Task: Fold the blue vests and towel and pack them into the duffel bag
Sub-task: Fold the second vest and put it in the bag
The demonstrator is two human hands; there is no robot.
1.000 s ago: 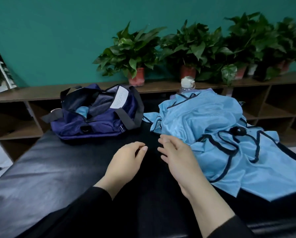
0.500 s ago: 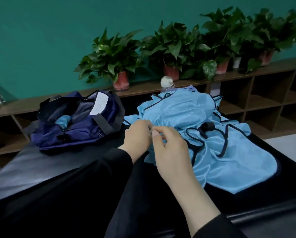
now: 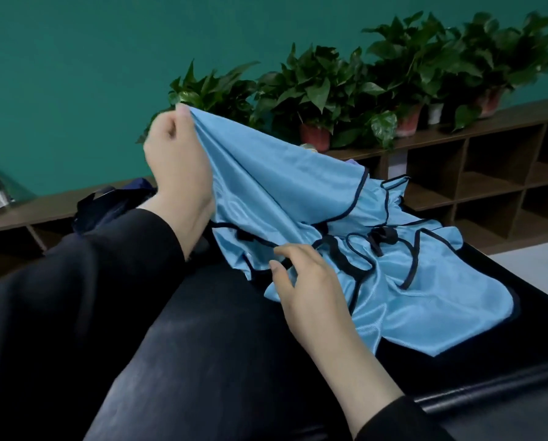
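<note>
Above table (image 3: 202, 361), left hand (image 3: 177, 160) pinching vest (image 3: 285, 186) edge

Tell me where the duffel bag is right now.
In the head view the duffel bag sits at left on the black bench, mostly hidden behind the left hand and its sleeve.

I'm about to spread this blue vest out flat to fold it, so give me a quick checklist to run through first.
1. Left hand grips a corner of the lifted blue vest: ok.
2. Right hand has hold of the vest's dark-trimmed edge: ok, fingers curl on it.
3. Lifted vest free of the rest of the pile: not ok, its lower part lies bunched with the pile and the dark trim loops tangle.
4. Bare black padded surface in front to lay it on: ok.
5. Duffel bag open and within reach: cannot tell, the left arm hides most of it.
</note>
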